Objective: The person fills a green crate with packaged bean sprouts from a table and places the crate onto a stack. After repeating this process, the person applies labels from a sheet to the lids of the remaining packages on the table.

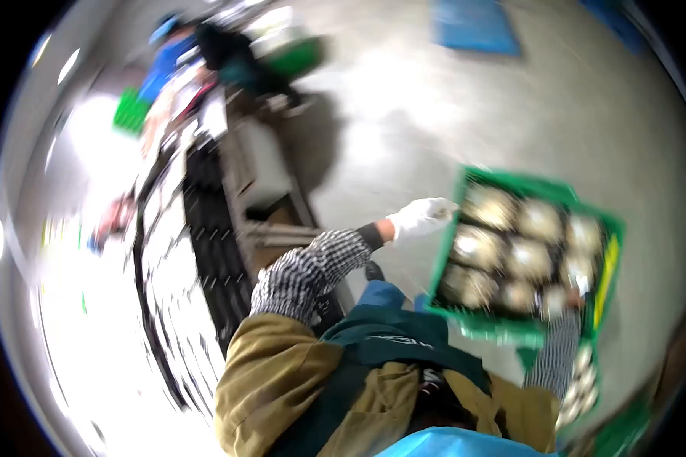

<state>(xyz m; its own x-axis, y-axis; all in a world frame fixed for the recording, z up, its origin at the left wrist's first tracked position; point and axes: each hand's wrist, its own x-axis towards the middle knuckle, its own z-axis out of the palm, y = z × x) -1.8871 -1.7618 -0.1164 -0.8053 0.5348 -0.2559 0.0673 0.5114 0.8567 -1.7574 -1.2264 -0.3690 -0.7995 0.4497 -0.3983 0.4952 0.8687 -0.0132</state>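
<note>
A green crate (465, 314) holds several round, pale items (540, 221) in dark wrapping, set in rows. My left hand (423, 219), in a white glove, is at the crate's left rim with its fingers bent together against it. At the crate's near right corner is my right hand (562, 301), over the items there. Motion blur smears its fingers, so their grip cannot be made out. Both forearms wear checked sleeves.
Another green crate with pale items (579, 388) is at the lower right. A long rack with black parts (217, 236) runs along the left. People in dark (240, 61) and blue (164, 65) clothing are at the upper left. A blue sheet (476, 27) lies on the floor.
</note>
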